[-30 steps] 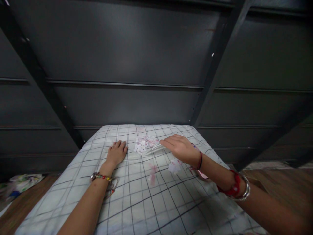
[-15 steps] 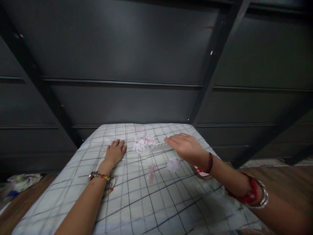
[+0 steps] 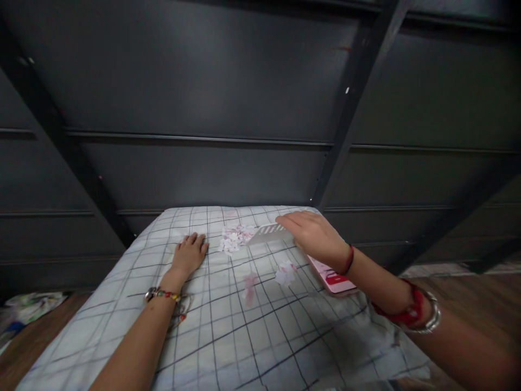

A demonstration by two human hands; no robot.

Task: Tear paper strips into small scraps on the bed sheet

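My left hand [image 3: 190,254] lies flat on the checked cloth, fingers spread and holding nothing. In my right hand [image 3: 311,231] is a flat white slotted piece [image 3: 268,232], gripped at its right end and tilted. Its left edge meets a pile of small white and pink paper scraps [image 3: 235,239]. A smaller heap of scraps [image 3: 286,272] lies nearer to me, below my right hand. Left of that heap is a pink smear-like patch [image 3: 249,288], too blurred to name. A pink flat object [image 3: 331,277] with a red pattern sits partly hidden under my right wrist.
The white cloth with dark grid lines [image 3: 211,336] covers a raised surface. Behind it rises a dark metal panel wall [image 3: 211,174] with slanting beams. Crumpled colourful wrapping or bags [image 3: 35,304] lie on the brown floor at the left.
The white slotted piece has moved slightly up and now shows more of its face. More of the pink object beneath my right wrist is visible. My left hand stays in place.
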